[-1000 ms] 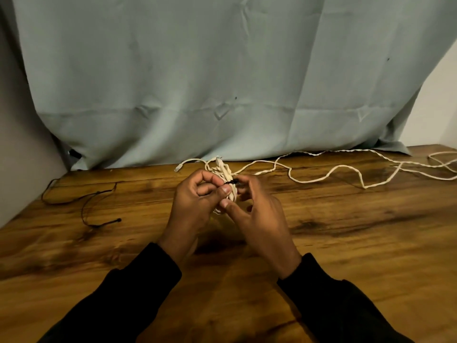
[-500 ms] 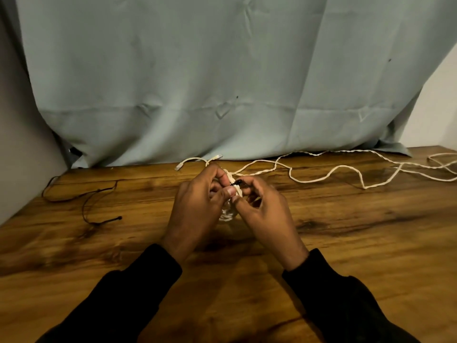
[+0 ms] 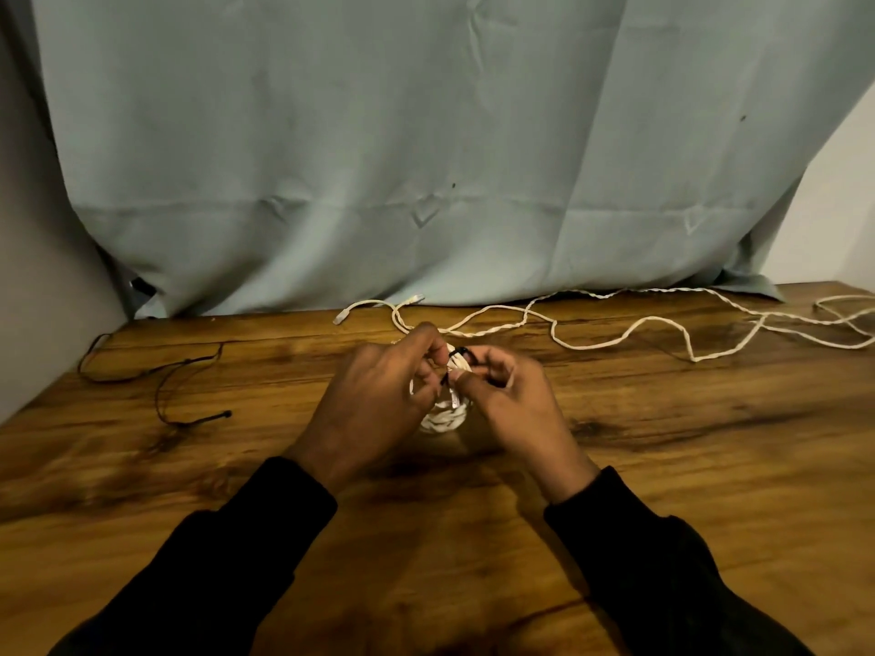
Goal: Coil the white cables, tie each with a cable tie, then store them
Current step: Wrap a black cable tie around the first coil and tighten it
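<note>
While my left hand (image 3: 379, 400) is gripping the small coiled white braided cable (image 3: 442, 416) above the wooden desk (image 3: 663, 466) near its far edge, my right hand (image 3: 509, 400) is pinching the thin black cable tie (image 3: 458, 355) around it.

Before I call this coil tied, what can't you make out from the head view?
- Black cable tie: mostly hidden by the left hand and right hand; fastening unclear.
- White coil: upper part hidden by both hands.
- Loose white cable: cut off at the right edge.
</note>
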